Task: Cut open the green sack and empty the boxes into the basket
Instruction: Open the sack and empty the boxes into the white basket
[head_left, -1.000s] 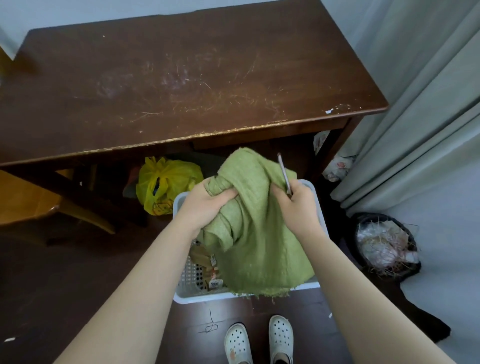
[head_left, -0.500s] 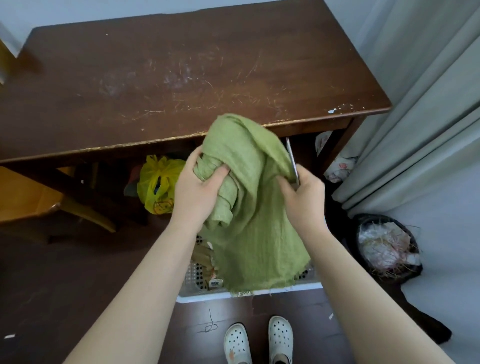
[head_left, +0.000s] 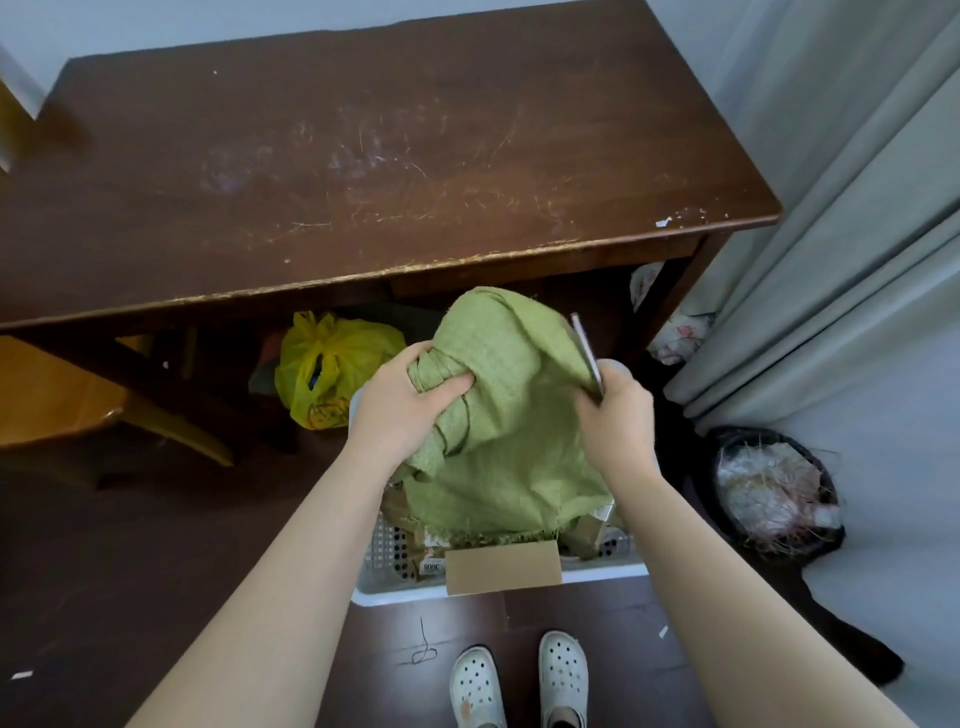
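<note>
The green woven sack (head_left: 511, 431) hangs mouth-down over the white plastic basket (head_left: 488, 592) on the floor. My left hand (head_left: 405, 410) grips a bunched fold on the sack's left side. My right hand (head_left: 615, 415) grips the sack's right side together with a thin blade (head_left: 586, 351) that sticks up from the fist. A brown cardboard box (head_left: 503, 566) shows below the sack's frayed open edge, lying in the basket's near side among other small boxes (head_left: 426, 558).
A dark wooden table (head_left: 363, 171) stands just beyond the basket. Under it sits a yellow plastic bag (head_left: 324, 374). A dark bin of scraps (head_left: 774, 488) is at the right by grey curtains (head_left: 841, 234). My white clogs (head_left: 519, 680) stand behind the basket.
Both hands lifted the sack up, then brought it back down over the basket. A brown cardboard box has come out below its open edge into the basket.
</note>
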